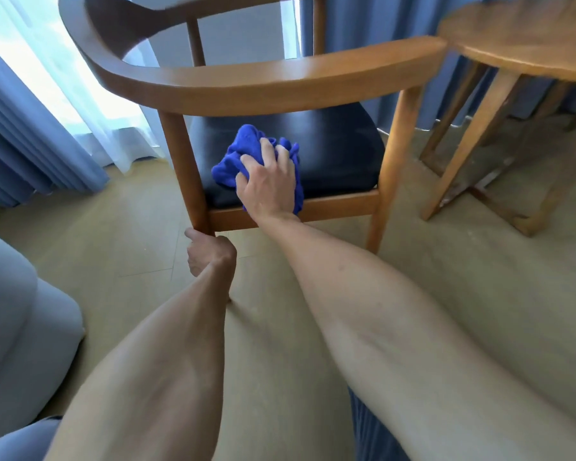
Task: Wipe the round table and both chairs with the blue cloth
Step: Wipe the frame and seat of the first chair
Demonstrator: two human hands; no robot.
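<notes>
Pressing the bunched blue cloth onto the dark seat, the right hand spreads curled fingers over it. The cloth looks soft and light, best gathered. The left hand grips the chair leg; the worktop stands beside.

A home sitting room: wooden armchair, round table, blue curtains, wood-look floor.
</notes>
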